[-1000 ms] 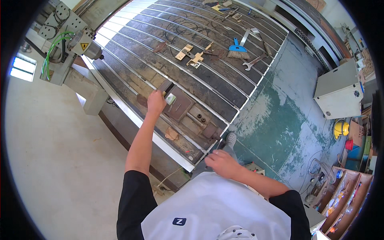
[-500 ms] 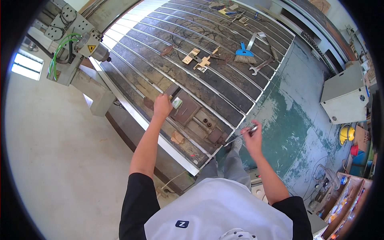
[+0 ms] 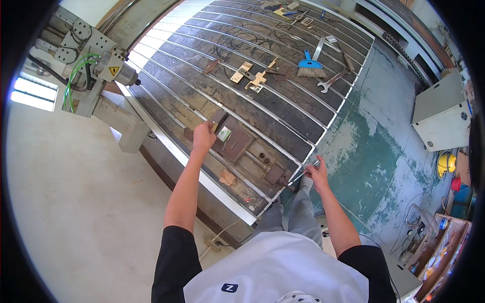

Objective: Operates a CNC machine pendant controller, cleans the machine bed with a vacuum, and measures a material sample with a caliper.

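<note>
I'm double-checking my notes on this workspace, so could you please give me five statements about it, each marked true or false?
1. The left hand is beside the far end of the vise. True.
2. The right hand is empty. False: it holds a slim metal rod.
3. The brush is red. False: its plastic part is blue.
4. The wrench lies on the slatted table. True.
5. The brass-coloured plates lie nearer the person than the vise does. False: they lie farther away, beyond it.
</note>
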`<control>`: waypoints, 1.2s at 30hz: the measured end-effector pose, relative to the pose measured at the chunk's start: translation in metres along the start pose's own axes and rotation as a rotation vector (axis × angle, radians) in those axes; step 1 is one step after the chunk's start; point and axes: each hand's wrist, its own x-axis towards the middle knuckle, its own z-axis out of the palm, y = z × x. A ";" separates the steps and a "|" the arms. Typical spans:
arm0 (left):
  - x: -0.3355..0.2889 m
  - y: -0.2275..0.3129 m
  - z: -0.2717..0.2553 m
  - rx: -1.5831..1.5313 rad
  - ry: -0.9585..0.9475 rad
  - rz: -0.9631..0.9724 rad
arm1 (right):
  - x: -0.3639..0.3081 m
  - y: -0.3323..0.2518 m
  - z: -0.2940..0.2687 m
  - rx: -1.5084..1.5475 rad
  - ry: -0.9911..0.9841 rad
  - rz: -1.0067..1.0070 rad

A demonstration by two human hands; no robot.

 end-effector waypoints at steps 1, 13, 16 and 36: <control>0.000 -0.001 -0.002 -0.103 0.036 -0.029 | 0.000 -0.001 -0.001 0.015 -0.010 0.018; -0.022 -0.030 -0.025 -1.490 -0.015 -0.567 | -0.003 -0.001 0.003 0.066 -0.034 0.037; -0.051 -0.043 -0.017 -1.262 0.047 -0.602 | -0.005 -0.001 0.001 0.108 -0.025 0.031; -0.060 -0.041 0.006 -1.191 0.188 -0.809 | -0.053 -0.070 0.015 0.311 0.084 -0.158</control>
